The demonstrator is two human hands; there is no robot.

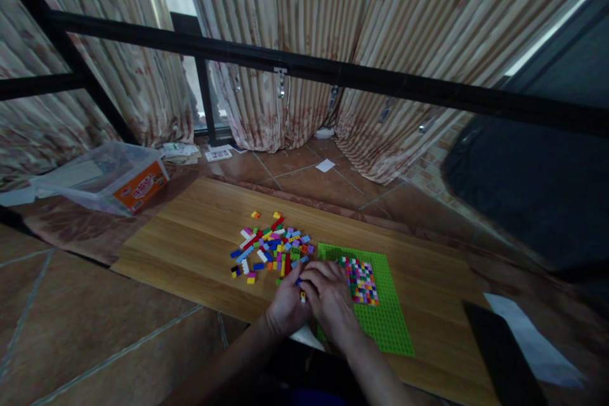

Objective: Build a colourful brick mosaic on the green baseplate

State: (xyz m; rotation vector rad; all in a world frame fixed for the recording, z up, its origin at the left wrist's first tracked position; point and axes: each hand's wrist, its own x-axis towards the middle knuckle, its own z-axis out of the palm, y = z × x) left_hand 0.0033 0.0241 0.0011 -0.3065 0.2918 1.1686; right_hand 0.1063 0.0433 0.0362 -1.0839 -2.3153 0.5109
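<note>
My left hand (288, 306) and my right hand (332, 297) meet over the near left edge of the green baseplate (392, 320). Both are closed, fingertips together, around small building bricks (303, 297); a yellow-and-white bit and a blue bit show between them, the rest is hidden by the fingers. Just beyond my right hand, a block of multicoloured bricks (364, 280) is pressed onto the baseplate, its left part covered by that hand. To the left of the baseplate lies a loose pile of mixed bricks (271, 247), close to my left fingers.
The wooden table (190, 247) carries all of this. A clear plastic bin (107, 171) with an orange label stands on the floor at the left. A black object (499, 349) and a white sheet (533, 336) lie at the right. A dark metal rail (304, 60) crosses before the curtains.
</note>
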